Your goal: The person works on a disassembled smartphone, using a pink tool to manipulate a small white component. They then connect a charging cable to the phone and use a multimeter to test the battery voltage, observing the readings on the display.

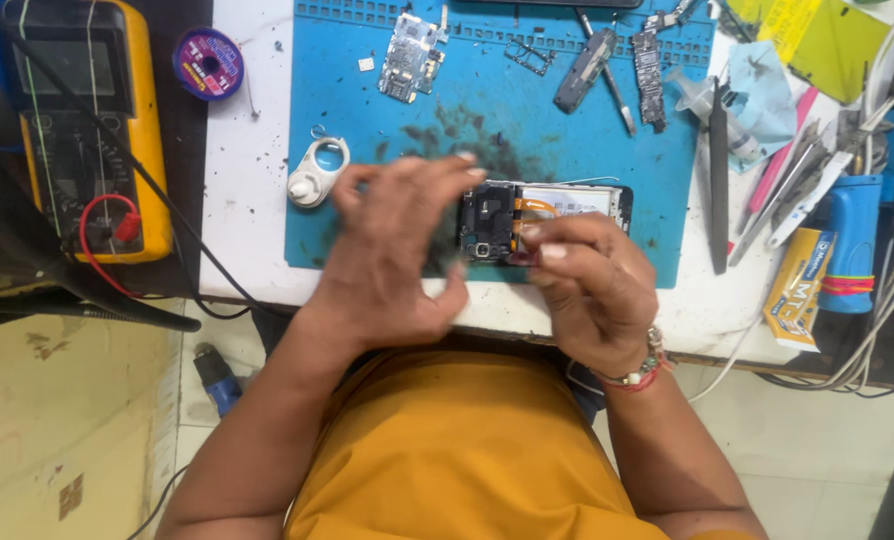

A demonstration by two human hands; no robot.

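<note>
An opened phone point(547, 212) with its back cover off lies on a blue work mat point(367, 80), its black inner frame and orange flex cable showing. My left hand point(397, 255) hovers over the mat just left of the phone, fingers spread, fingertips near the phone's left end. My right hand point(592, 285) rests at the phone's near edge, fingers curled and pinching at the phone's lower side beside the orange cable. Whether something small sits between those fingers cannot be made out.
A yellow multimeter point(87, 110) with red and black leads stands at left, a purple solder wick spool point(208, 63) beside it. A white plastic ring part point(319, 172), circuit boards point(410, 55), black tweezers point(718, 190), several tools and a blue-handled tool point(851, 240) crowd the right.
</note>
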